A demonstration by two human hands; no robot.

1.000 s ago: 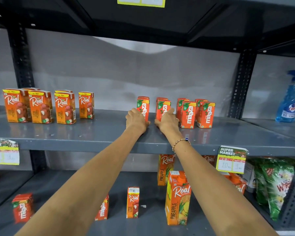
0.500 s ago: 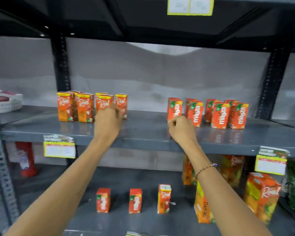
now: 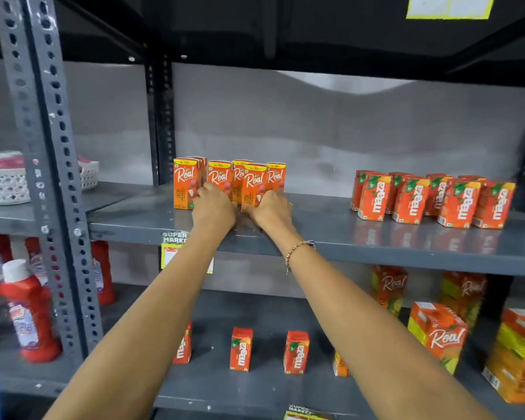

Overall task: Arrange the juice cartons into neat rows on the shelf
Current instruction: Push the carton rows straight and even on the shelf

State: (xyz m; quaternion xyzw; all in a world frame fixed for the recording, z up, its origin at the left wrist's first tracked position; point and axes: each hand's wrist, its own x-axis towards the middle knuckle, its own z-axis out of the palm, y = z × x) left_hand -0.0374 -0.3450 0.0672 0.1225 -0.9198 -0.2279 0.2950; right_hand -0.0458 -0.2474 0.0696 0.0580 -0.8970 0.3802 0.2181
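Left hand and right hand reaching forward, fingers curled against Real cartons | bare shelf between these and Maaza cartons.

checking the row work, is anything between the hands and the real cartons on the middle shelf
Nothing visible is. The left hand and right hand are already against the fronts of the small orange Real juice cartons on the grey metal shelf. The orange Maaza cartons stand well off to the right.

red bottles lower left | white basket left shelf
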